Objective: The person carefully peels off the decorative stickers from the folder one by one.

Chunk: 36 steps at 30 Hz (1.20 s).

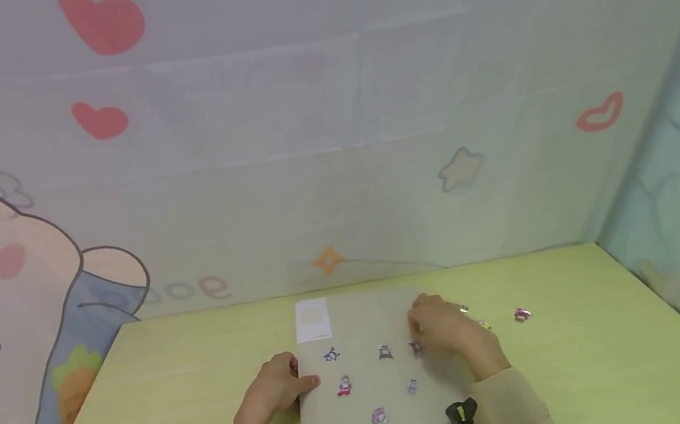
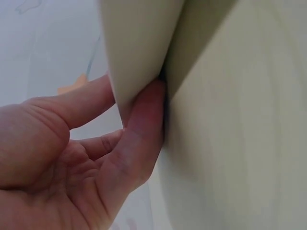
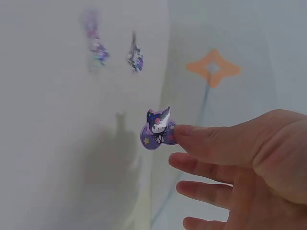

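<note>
A pale, thick-edged board [image 1: 378, 318] lies on the table with several cartoon stickers [image 1: 345, 385] scattered over its face. My left hand [image 1: 275, 388] grips its left side, thumb over the top face. In the left wrist view, a curled finger [image 2: 146, 112] tucks in at the board's lower edge, against the table. My right hand [image 1: 443, 326] is over the board's right part. Between thumb and index finger it pinches a purple sticker [image 3: 158, 129] with a black-hooded character, held up in front of the board in the right wrist view.
On the yellow table [image 1: 579, 352] to the right of the board lies a small pink sticker [image 1: 522, 314], with more pieces partly behind my right hand. A white label [image 1: 312, 320] sits at the board's top left corner. A printed curtain [image 1: 333, 168] hangs behind the table.
</note>
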### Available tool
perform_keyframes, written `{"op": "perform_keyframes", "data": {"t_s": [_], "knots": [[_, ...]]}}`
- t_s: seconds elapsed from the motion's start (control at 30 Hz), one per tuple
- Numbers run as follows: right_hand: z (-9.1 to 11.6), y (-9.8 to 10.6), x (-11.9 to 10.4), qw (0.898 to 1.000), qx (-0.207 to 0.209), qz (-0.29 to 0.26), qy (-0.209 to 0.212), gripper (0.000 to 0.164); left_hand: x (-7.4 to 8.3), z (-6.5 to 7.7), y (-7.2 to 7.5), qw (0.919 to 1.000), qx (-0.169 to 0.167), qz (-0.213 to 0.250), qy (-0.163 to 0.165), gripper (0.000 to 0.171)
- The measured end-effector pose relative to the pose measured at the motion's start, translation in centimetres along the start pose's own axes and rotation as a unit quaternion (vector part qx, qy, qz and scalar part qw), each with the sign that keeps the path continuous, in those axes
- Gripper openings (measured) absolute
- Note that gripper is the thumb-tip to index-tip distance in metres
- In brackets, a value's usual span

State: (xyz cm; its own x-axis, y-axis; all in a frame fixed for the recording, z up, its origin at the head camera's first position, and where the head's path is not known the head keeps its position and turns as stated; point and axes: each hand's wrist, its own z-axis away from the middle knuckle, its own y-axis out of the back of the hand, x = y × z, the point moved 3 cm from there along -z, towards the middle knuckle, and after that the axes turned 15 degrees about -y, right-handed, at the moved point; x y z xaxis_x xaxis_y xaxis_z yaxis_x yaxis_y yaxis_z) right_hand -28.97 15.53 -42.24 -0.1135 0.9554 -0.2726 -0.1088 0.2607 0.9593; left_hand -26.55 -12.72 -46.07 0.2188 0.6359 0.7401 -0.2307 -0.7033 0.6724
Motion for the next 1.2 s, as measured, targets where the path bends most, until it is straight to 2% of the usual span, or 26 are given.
{"op": "perform_keyframes", "data": {"t_s": [0.4, 0.63, 0.97, 1.2], "knots": [[1.1, 2.8, 2.1, 0.999, 0.022, -0.023, -0.012, 0.013, 0.3, 0.1, 0.3, 0.9998, 0.001, -0.019, 0.004, 0.028], [1.6, 4.4, 4.8, 0.999, 0.021, -0.045, -0.009, 0.014, 0.1, 0.0, 0.1, 1.0, -0.002, 0.004, 0.001, 0.027], [0.8, 5.4, 9.4, 0.998, 0.003, -0.04, -0.042, 0.012, 0.1, 0.2, -0.1, 0.9998, -0.002, 0.021, 0.002, 0.026], [-1.2, 5.0, 11.8, 0.996, -0.014, -0.056, -0.067, 0.009, 0.2, 0.6, 0.4, 1.0, 0.003, 0.007, 0.0, 0.028]]}}
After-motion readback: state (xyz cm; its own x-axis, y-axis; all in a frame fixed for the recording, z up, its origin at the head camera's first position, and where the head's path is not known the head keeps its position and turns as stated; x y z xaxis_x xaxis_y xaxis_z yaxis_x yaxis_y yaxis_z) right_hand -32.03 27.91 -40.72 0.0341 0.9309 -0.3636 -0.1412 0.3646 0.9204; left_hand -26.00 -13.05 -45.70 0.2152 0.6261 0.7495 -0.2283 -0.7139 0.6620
